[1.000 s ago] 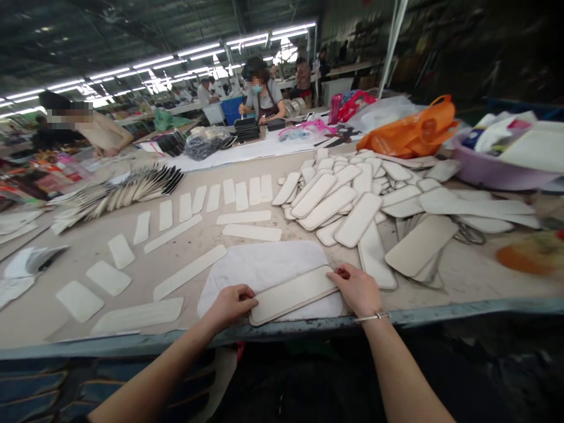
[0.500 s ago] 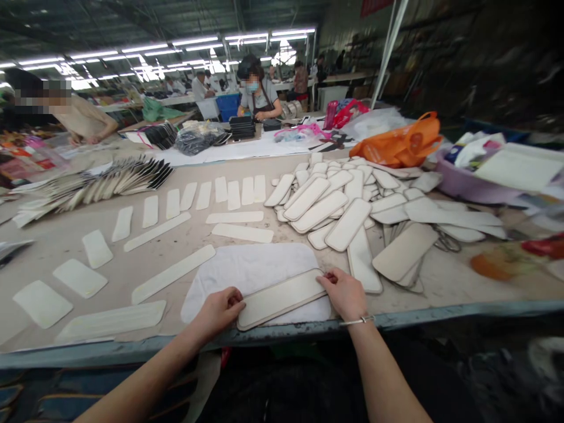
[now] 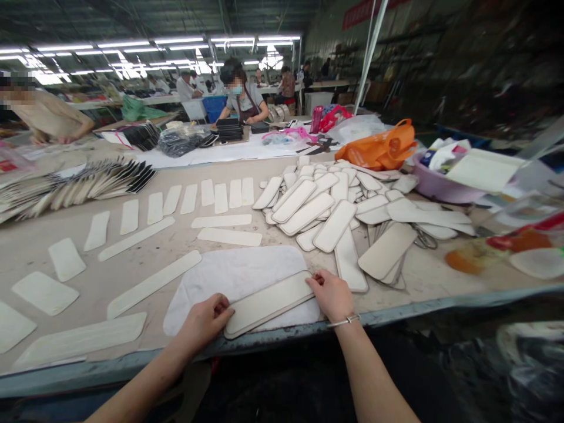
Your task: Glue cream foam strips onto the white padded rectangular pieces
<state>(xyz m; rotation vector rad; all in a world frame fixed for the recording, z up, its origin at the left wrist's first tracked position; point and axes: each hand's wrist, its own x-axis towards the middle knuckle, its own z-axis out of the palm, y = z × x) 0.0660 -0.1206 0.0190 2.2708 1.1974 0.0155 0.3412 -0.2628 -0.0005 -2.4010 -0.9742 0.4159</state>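
A long off-white panel (image 3: 269, 302) with rounded ends and a dark edge lies at a slant near the table's front edge. At its left end, my left hand (image 3: 210, 316) is closed with thumb and fingers pinching the rim. My right hand (image 3: 329, 292), a bracelet at its wrist, pinches the upper right corner. A second layer's edge shows along the panel's lower side. Beneath lies a white cloth-like sheet (image 3: 194, 294). Right of it, a heap of similar rounded panels (image 3: 306, 205) is piled up.
Pale flat strips (image 3: 126, 338) are spread over the left of the table (image 3: 176, 252). Fanned stacks (image 3: 88, 185) lie behind them. An orange bag (image 3: 374, 150) and a purple basin (image 3: 440, 183) stand at right. A co-worker (image 3: 244, 100) in a mask works across the table.
The whole view has swung a little to the right, so the table's things sit further left. Both hands keep their hold on the panel's ends, with little change in grip.
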